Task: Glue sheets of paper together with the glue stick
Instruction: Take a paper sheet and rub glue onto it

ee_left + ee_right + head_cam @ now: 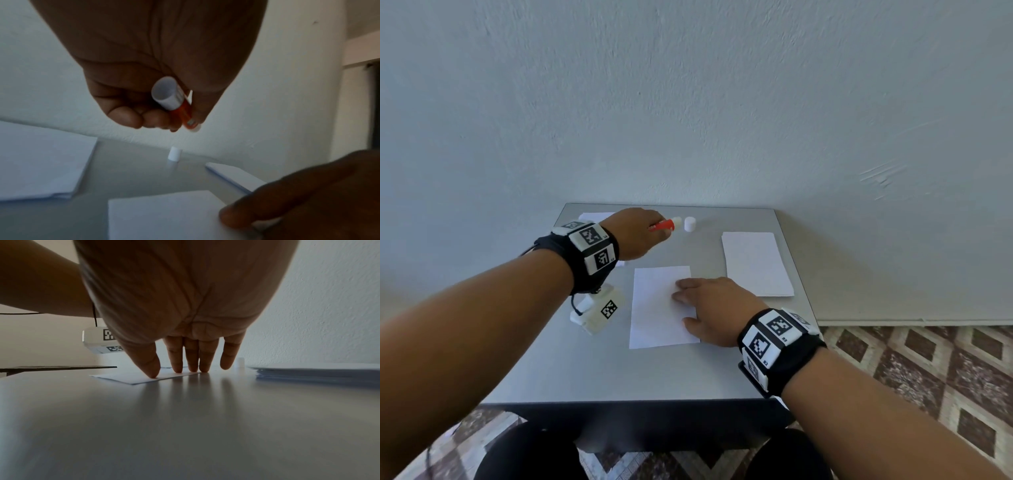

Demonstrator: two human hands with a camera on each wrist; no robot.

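- Looks like a room in a home, not a lab
- Small grey table (pixel 722 370) pushed against a rough plastered wall (pixel 688 102)
- Patterned diamond floor tiles (pixel 914 370), white skirting along the wall base

uncapped red glue stick (pixel 666 225) held above the table; white sheet (pixel 657 308) flat mid-table, stacks either side.

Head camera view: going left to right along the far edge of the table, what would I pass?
Paper stack → left hand → glue stick → white cap → second paper stack.
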